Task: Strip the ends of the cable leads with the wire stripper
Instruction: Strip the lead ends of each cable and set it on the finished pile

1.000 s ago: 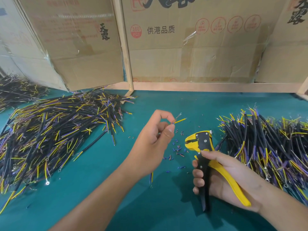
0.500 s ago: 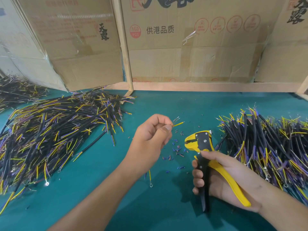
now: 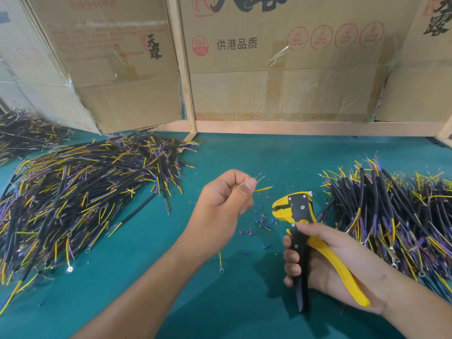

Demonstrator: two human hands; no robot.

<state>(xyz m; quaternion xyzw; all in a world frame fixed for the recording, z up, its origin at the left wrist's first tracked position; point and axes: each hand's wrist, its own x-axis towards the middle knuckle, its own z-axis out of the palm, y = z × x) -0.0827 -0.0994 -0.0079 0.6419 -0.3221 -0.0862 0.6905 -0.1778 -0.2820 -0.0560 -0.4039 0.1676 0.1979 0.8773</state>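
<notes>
We work on a green table (image 3: 244,152) backed by cardboard boxes (image 3: 281,69); a large pile of cables (image 3: 80,192) lies at our left, and a second pile (image 3: 396,211) lies at our right, its near edge just beside the tool head. Our right hand (image 3: 330,263) grips the wire stripper (image 3: 300,228), fingers curled round the black handle, the yellow handle lying across the palm; the handles stand spread apart, and the head points left and rests near the table. Our left hand (image 3: 225,201) is curled, thumb and forefinger pinching a cable lead (image 3: 263,189); its yellow end and bare strands project rightward from the fingertips, apart from the stripper head; a yellow tail with a ring terminal (image 3: 221,270) hangs below the wrist. Small insulation offcuts (image 3: 259,223) lie scattered between both hands.
</notes>
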